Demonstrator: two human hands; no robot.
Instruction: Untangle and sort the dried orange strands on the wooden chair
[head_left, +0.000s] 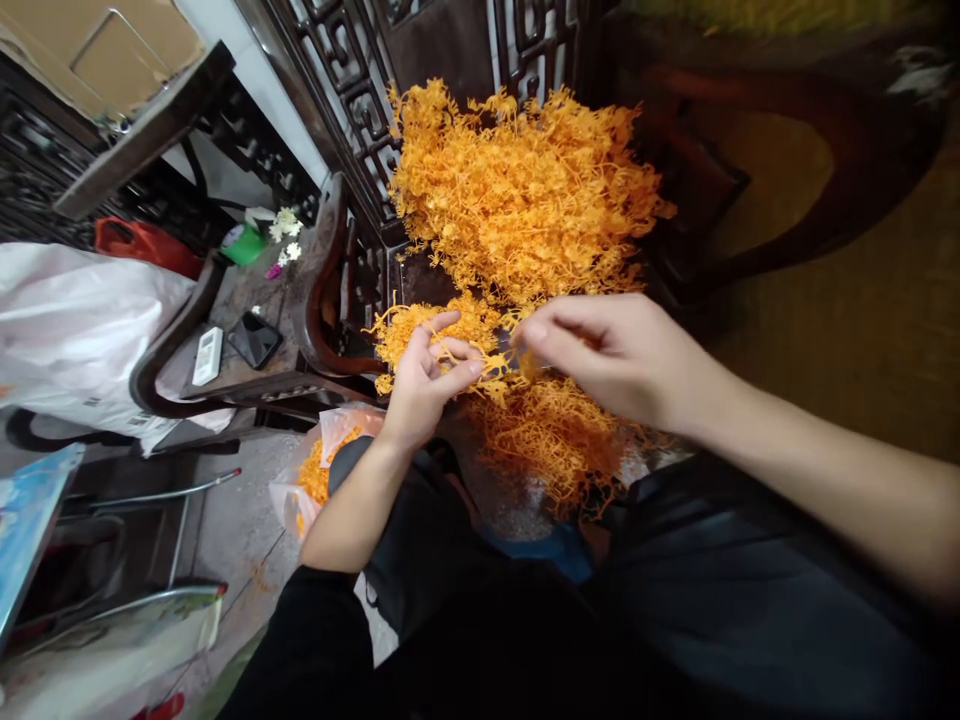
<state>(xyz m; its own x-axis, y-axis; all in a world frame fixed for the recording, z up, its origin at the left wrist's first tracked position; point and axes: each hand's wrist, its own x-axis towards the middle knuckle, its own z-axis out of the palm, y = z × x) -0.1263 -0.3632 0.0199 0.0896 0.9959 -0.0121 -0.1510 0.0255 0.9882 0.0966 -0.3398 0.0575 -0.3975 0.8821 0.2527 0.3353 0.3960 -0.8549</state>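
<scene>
Between the two hands, just in front of the heaps: a small orange piece [493,366], thin and branching. Left hand [429,378] has it pinched at thumb and fingertips, other fingers curled loosely, a thin strand crossing them. Right hand [611,355] is at the piece's other side, thumb and fingers drawn together; blur there, can't tell whether they grip it. Big orange heap [525,190] sits beyond the hands on a dark seat [420,277], up near the carved lattice back [367,115]. Smaller orange heap [401,335] just behind the left hand. Stringy, darker orange pile [559,440] below the hands, near the knees; its support is hidden. Pink-white plastic bag [283,505] with more orange bits beside the left forearm. On the wooden side table [289,345] at left: dark phone [255,340], white handheld device [208,356] next to it, green roll [244,243], white flowers [286,225].
</scene>
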